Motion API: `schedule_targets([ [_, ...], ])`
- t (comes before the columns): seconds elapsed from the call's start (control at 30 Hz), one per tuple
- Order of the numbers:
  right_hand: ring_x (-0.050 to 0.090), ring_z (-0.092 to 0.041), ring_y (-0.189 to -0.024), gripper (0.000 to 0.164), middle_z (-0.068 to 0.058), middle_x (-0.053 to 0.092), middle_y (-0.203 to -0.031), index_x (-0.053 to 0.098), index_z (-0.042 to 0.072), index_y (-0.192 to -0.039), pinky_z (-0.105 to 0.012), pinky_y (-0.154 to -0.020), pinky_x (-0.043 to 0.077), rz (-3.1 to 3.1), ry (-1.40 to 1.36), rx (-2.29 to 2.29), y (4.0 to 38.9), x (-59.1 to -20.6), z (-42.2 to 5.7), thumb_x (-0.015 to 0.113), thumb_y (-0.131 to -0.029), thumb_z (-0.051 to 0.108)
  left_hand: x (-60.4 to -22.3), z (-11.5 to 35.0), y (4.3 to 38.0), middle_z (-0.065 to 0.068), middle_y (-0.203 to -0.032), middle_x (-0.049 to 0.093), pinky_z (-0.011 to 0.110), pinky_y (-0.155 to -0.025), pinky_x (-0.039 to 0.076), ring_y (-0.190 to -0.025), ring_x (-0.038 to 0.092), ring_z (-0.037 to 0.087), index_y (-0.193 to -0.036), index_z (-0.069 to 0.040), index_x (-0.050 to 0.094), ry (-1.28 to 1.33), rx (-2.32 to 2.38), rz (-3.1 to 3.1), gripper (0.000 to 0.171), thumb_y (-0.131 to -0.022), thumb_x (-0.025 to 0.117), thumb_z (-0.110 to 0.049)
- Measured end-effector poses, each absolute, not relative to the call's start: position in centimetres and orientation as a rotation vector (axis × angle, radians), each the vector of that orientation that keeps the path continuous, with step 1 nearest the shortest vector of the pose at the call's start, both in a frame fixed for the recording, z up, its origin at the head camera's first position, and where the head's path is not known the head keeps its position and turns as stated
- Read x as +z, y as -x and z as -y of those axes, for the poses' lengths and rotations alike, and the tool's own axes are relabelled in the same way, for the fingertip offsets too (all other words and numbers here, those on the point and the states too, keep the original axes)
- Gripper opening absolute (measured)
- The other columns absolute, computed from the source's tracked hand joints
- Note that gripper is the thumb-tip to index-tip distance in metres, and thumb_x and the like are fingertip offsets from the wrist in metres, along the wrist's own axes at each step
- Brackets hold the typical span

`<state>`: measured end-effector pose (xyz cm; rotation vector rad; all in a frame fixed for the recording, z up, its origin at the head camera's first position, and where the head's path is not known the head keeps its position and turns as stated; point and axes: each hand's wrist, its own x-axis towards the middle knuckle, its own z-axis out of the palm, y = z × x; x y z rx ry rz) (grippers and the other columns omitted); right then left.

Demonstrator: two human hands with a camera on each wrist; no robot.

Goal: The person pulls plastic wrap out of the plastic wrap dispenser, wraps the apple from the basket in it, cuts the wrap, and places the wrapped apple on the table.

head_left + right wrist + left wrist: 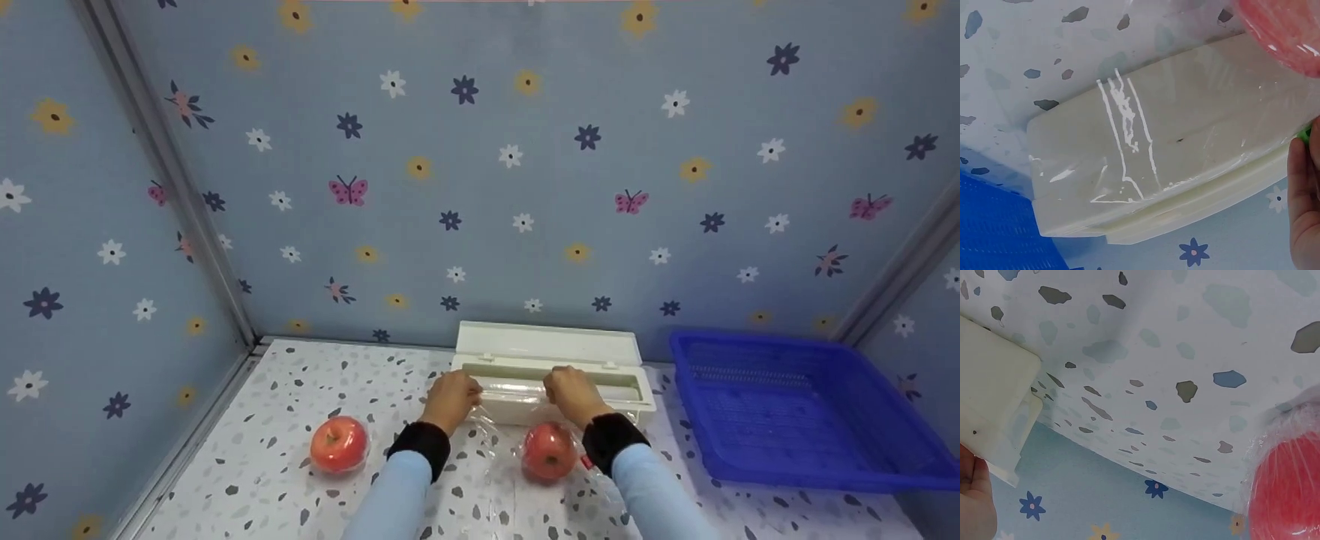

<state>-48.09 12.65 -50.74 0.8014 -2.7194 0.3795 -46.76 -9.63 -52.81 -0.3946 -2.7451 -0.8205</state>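
A cream cling film box point(551, 409) lies at the back of the table with its lid up and a film roll inside. Clear cling film point(1207, 152) drapes from it over its front and an apple point(550, 450). At the box's left end, my left hand point(452, 397) pinches the film by the edge. My right hand point(574, 394) has curled fingers at the middle of the box's front edge, pinching a small green slider point(1305, 134), mostly hidden by the fingers. Another red apple point(339, 445), wrapped in film, sits left of my left forearm.
A blue plastic basket point(757, 465) stands on the right side of the speckled table point(262, 420). Behind the box rises a flower-patterned wall point(510, 247), with side walls at left and right.
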Motion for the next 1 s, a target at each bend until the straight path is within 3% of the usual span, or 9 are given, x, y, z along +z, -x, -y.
schedule_targets([
  [0.43, 0.039, -0.012, -0.051, 0.021, 0.000, 0.042, -0.056, 0.045, 0.006, -0.050, -0.024, -0.044, 0.032, 2.684, -0.818, 0.546, 47.9, -51.0, -16.8, 0.049, -0.056, -0.013, -52.6, 9.8, 46.6, 0.008, -0.080, 0.070, 0.036, -0.072, 0.052, -0.077, 0.064, 0.025, -0.082, -0.005, 0.073, 0.391, -0.821, 2.727, 0.011, -0.072, 0.072, -0.008],
  [0.67, 0.041, -0.011, -0.052, 0.021, 0.002, 0.045, -0.057, 0.049, 0.008, -0.051, -0.021, -0.046, 0.033, 2.705, -0.720, 0.457, 48.0, -51.4, -19.9, 0.057, -0.057, -0.010, -52.5, 10.1, 46.8, 0.009, -0.084, 0.070, 0.036, -0.073, 0.052, -0.080, 0.064, 0.025, -0.084, -0.006, 0.073, 0.357, -0.848, 2.763, 0.013, -0.072, 0.072, -0.008],
  [1.0, 0.038, -0.009, -0.051, 0.022, 0.003, 0.043, -0.056, 0.048, 0.008, -0.051, -0.020, -0.045, 0.030, 2.714, -0.737, 0.406, 47.1, -51.5, -21.5, 0.058, -0.058, -0.010, -53.2, 8.9, 46.2, 0.008, -0.083, 0.070, 0.035, -0.072, 0.052, -0.080, 0.065, 0.024, -0.084, -0.005, 0.073, 0.352, -0.877, 2.777, 0.010, -0.074, 0.071, -0.007],
])
